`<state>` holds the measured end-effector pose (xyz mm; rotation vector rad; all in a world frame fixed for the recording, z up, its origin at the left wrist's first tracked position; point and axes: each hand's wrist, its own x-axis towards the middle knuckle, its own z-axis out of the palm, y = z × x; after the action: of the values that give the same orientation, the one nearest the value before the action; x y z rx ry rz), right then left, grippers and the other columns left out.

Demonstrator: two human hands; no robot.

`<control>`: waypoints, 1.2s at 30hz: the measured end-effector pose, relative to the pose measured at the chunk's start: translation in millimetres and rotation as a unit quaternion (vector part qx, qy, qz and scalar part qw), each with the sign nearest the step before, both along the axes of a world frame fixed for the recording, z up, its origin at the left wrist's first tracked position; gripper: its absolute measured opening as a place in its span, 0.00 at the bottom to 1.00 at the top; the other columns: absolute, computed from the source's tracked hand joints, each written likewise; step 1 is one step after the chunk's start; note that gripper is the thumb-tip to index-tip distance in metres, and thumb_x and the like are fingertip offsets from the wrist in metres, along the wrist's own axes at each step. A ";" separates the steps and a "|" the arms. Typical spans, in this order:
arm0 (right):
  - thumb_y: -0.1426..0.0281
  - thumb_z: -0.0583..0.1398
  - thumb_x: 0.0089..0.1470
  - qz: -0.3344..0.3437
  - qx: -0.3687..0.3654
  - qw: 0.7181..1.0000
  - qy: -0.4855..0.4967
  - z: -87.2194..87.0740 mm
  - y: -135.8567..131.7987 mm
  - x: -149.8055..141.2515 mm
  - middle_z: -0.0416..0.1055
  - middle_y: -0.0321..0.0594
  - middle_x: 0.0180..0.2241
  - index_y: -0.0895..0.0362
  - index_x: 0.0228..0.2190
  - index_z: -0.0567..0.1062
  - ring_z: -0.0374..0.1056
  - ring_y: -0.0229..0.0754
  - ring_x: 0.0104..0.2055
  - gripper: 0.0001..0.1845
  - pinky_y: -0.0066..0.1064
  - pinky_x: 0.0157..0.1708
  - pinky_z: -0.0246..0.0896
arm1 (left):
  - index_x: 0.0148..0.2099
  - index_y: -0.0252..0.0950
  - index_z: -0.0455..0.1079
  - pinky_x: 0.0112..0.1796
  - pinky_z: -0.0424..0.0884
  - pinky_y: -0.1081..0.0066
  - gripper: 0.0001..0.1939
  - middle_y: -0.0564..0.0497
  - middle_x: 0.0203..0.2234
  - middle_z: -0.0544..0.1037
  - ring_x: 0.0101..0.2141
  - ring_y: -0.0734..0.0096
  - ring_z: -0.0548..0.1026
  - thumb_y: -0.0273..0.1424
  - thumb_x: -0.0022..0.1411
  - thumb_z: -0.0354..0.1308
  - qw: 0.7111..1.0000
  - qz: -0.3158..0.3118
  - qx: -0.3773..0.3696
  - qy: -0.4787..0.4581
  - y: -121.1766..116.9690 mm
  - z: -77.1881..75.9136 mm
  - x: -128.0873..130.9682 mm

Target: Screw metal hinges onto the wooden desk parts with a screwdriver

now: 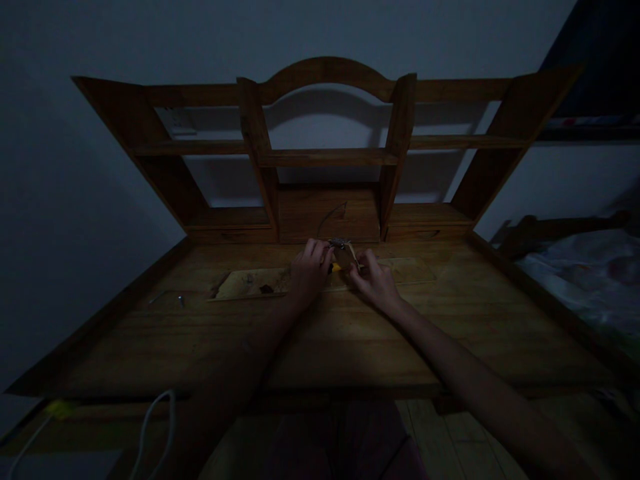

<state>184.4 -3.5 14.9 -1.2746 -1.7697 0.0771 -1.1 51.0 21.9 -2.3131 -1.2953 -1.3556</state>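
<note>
In dim light, a small brown flat piece (344,256) is held up between my two hands, over the desk. Its upper edge carries something dark and metallic-looking, too small to make out. My left hand (311,267) has its fingers closed at the piece's left side. On the opposite side my right hand (373,279) pinches the edge between thumb and fingers. A bit of yellow (337,267) shows just under the piece. Below both hands lies a long, pale, stained strip (245,283) with a ragged left end. A thin dark wire (330,213) rises behind my left hand.
The wooden desk (340,347) has a shelf unit (325,158) along its back. A small metal piece (181,301) and a thin rod-like item (157,298) lie on the left. A white cable (170,420) loops near the front left edge. Whitish bedding (585,273) is at right.
</note>
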 end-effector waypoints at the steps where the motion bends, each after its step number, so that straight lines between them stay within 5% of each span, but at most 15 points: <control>1: 0.61 0.56 0.63 0.000 0.000 1.000 -0.001 0.0 -0.1 -0.1 0.78 0.40 0.31 0.53 0.41 0.67 0.75 0.42 0.27 0.09 0.28 0.25 0.60 | 0.48 0.37 0.70 0.40 0.68 0.70 0.11 0.46 0.42 0.77 0.39 0.67 0.76 0.36 0.75 0.50 1.000 0.005 0.000 0.005 -0.9 0.9 -0.1; 13: 0.62 0.56 0.64 0.008 0.007 1.000 -0.015 -2.5 -0.4 -1.2 0.79 0.41 0.34 0.53 0.42 0.67 0.76 0.44 0.30 0.08 0.30 0.28 0.62 | 0.39 0.37 0.69 0.36 0.63 0.68 0.18 0.48 0.32 0.74 0.34 0.66 0.73 0.36 0.77 0.43 0.998 0.017 -0.041 0.032 1.0 1.0 -3.7; 22: 0.62 0.57 0.63 -0.002 0.009 1.000 -0.009 -1.6 0.9 0.3 0.79 0.41 0.33 0.54 0.42 0.68 0.76 0.43 0.29 0.10 0.29 0.27 0.61 | 0.48 0.35 0.69 0.38 0.66 0.69 0.12 0.45 0.39 0.77 0.37 0.66 0.75 0.37 0.75 0.49 0.999 0.001 -0.033 0.015 -5.3 6.2 0.4; 29: 0.62 0.56 0.64 0.001 0.008 1.000 -0.010 -1.9 0.2 -0.6 0.79 0.41 0.32 0.54 0.43 0.68 0.76 0.43 0.28 0.10 0.29 0.27 0.61 | 0.40 0.37 0.70 0.36 0.64 0.67 0.16 0.46 0.32 0.77 0.34 0.65 0.75 0.35 0.77 0.44 0.998 0.010 -0.048 0.034 0.1 1.8 -2.7; 36: 0.61 0.56 0.64 0.003 -0.003 1.000 0.001 -0.8 -0.3 -0.2 0.80 0.41 0.33 0.53 0.43 0.67 0.77 0.44 0.30 0.10 0.29 0.28 0.63 | 0.40 0.38 0.68 0.32 0.61 0.68 0.12 0.49 0.28 0.76 0.29 0.66 0.73 0.39 0.74 0.50 0.998 0.022 -0.045 0.034 -2.5 2.2 -1.0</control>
<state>184.2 -3.8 14.1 -1.2740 -1.7729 0.0860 -2.1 48.4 24.1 -2.3528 -1.4045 -1.2178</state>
